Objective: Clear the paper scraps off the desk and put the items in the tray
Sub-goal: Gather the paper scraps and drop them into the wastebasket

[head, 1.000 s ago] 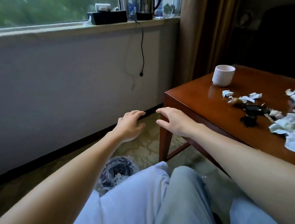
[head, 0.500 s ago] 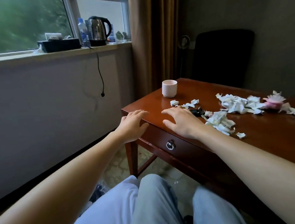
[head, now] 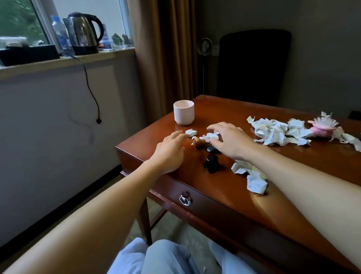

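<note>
Near the glossy brown wooden table's [head: 307, 170] left corner, small crumpled white paper scraps [head: 209, 136] lie between both hands; fingers [head: 214, 126] spread, holding nothing. Light, soft; pinch from above.

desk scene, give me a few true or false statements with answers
1. The cup stands upright on the desk. True.
2. The left hand holds the cup. False: it is apart from the cup, fingers spread, by a small scrap.
3. Paper scraps lie on the desk. True.
4. The kettle is on the desk. False: it is on the windowsill.
5. The right hand is under the desk. False: it is over the desktop.
</note>
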Demonstrator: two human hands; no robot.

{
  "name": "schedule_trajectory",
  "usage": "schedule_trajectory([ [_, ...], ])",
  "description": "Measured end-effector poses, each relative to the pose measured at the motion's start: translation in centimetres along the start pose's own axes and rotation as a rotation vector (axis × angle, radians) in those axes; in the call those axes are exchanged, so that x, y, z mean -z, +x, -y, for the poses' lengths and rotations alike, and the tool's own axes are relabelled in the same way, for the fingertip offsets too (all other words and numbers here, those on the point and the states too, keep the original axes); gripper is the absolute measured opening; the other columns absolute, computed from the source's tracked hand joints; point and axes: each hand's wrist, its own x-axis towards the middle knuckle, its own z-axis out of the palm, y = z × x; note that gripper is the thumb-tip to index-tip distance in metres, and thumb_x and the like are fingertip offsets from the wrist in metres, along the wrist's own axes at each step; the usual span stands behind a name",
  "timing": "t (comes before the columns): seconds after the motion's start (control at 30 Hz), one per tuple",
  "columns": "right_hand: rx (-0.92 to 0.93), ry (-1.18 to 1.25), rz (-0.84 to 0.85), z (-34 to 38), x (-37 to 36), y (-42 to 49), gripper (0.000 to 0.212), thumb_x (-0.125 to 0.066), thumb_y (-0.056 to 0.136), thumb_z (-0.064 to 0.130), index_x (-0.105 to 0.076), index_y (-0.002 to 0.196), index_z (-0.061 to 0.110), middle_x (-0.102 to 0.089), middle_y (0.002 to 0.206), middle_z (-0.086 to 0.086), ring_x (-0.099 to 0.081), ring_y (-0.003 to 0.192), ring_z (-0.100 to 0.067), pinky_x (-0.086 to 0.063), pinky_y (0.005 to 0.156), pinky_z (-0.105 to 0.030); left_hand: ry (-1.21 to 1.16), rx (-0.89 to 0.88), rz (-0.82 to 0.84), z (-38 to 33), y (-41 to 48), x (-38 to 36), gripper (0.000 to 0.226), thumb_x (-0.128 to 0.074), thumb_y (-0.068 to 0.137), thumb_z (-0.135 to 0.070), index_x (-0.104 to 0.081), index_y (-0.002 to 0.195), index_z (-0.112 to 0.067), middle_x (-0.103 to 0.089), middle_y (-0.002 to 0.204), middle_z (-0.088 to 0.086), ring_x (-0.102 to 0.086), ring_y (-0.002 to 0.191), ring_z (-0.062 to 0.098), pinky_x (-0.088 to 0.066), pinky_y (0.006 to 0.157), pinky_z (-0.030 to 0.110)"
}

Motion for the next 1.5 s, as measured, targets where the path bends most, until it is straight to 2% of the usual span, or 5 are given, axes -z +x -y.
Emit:
schedule_trajectory([
  [0.47,0.021,0.153,0.239,-4.5,-2.2,8.0,0.044,-0.055,0.095,0.043,-0.051,0.138,0.038,-0.044,0.148,0.001,-0.041,0.135,-0.022,-0.036,0.108,-0.040,-0.140,-0.008,0.185,0.4,8.1,-2.4,0.060,-0.041,0.094,0.003,-0.051,0.133,-0.042,-0.019,0.162,-0.010,-0.011,0.150,0.023,-0.001,0.117,0.051],
  [0.9,-0.031,0.165,0.112,-4.6,-3.4,8.8,0.008,-0.063,0.091,0.028,-0.071,0.093,0.031,-0.063,0.101,0.003,-0.061,0.093,-0.016,-0.050,0.071,-0.028,-0.222,-0.047,-0.180,1.3,7.4,-4.3,0.018,-0.058,0.094,-0.014,-0.071,0.104,-0.022,-0.065,0.116,-0.004,-0.052,0.110,0.016,-0.045,0.101,0.041],
  [1.23,-0.028,0.124,-0.066,-5.5,-2.4,7.5,0.014,-0.061,0.095,0.019,-0.073,0.097,0.025,-0.069,0.095,0.003,-0.061,0.081,-0.011,-0.039,0.058,-0.018,-0.244,0.026,-0.342,1.3,7.1,-4.1,0.018,-0.058,0.096,-0.010,-0.072,0.106,-0.015,-0.068,0.110,0.001,-0.059,0.099,0.014,-0.045,0.082,0.016],
  [1.37,-0.026,0.148,-0.158,-6.0,-0.9,6.2,0.017,-0.060,0.095,0.014,-0.074,0.100,0.022,-0.071,0.100,0.000,-0.065,0.086,-0.014,-0.055,0.076,-0.031,-0.269,0.073,-0.369,0.6,6.4,-3.5,0.020,-0.056,0.097,-0.007,-0.071,0.109,-0.012,-0.066,0.110,0.001,-0.058,0.094,0.010,-0.037,0.073,0.004],
  [1.5,0.008,0.132,-0.193,-5.8,1.6,3.9,0.018,-0.059,0.096,0.011,-0.075,0.104,0.016,-0.072,0.104,-0.003,-0.065,0.095,-0.017,-0.050,0.083,-0.027,-0.251,0.072,-0.336,0.6,5.2,-2.4,0.018,-0.055,0.097,-0.006,-0.071,0.104,-0.010,-0.066,0.106,0.004,-0.061,0.094,0.018,-0.048,0.079,0.021],
])
